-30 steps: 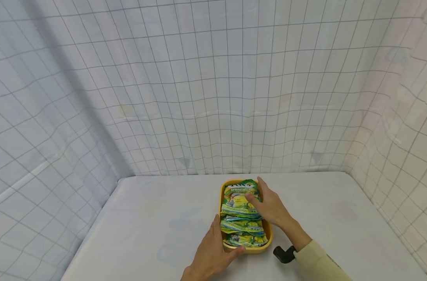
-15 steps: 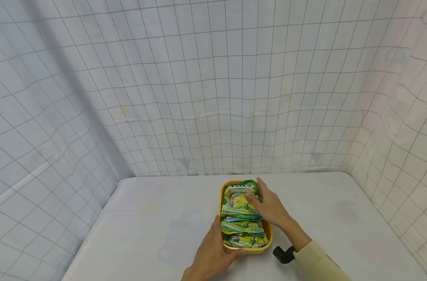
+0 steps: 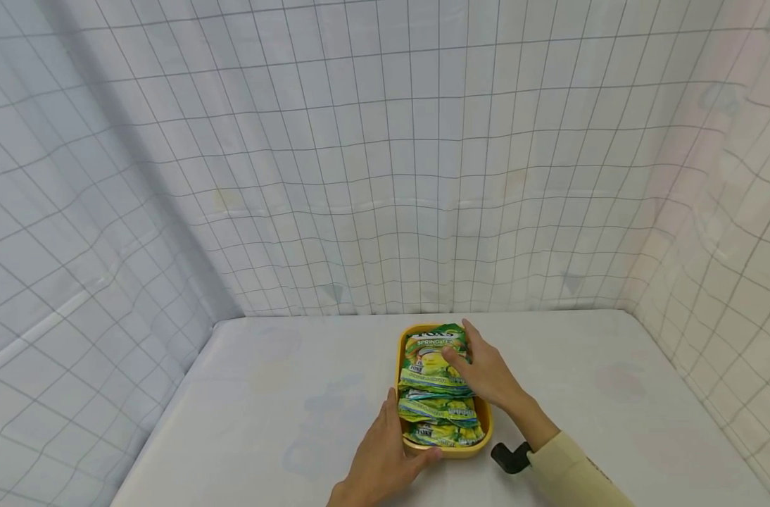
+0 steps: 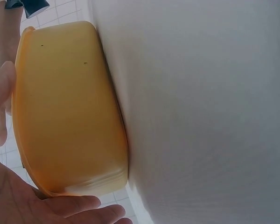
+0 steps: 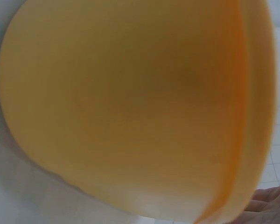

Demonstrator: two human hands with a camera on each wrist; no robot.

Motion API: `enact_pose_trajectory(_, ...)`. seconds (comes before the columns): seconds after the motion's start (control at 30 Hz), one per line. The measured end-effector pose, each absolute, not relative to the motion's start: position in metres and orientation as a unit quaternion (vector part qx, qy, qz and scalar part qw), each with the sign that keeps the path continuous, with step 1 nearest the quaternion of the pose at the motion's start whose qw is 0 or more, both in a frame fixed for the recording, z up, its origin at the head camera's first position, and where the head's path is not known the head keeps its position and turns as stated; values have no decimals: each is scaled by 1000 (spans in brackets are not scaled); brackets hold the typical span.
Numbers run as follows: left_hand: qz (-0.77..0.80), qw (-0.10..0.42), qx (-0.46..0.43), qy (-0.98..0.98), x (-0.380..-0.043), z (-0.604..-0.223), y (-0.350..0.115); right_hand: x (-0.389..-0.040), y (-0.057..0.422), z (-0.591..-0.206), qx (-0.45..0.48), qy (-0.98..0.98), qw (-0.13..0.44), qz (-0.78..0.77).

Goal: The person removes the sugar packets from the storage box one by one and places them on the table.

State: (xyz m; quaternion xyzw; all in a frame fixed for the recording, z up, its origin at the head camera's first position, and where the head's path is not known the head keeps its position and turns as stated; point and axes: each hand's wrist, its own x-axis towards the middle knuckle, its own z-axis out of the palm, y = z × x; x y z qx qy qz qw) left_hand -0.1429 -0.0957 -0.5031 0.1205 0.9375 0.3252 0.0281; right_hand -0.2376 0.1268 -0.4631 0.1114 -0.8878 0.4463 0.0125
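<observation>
A yellow plastic tub (image 3: 461,452) stands on the white table, filled with green and yellow packets (image 3: 432,362) whose printing reads "FOX'S" and "SPRING TEA". My left hand (image 3: 380,456) lies at the tub's near left corner, fingers extended along its left side and thumb at the near rim. On the opposite side, my right hand (image 3: 489,373) rests at the far right rim, its thumb reaching over the top packets. In the left wrist view, straight fingers (image 4: 74,205) lie against the tub's wall (image 4: 70,107). The wall (image 5: 130,107) fills most of the right wrist view.
The tub's base sits on the white tabletop (image 3: 283,422). White curtains with grey grid lines (image 3: 372,176) hang behind the table and on both sides. A black curved piece (image 3: 510,458) shows under the right wrist, beside the pale sleeve (image 3: 571,472).
</observation>
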Motion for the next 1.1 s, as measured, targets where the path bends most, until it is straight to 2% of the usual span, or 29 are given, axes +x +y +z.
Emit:
enact_pose_trajectory(0.83,329,44,110,937,-141,-502,-96,-244,124,-465,96,-887,-7,452)
enact_pose_trajectory(1.1,328,35,118,937,-142,-503,-97,-246,123,-466,93,-886,-8,454)
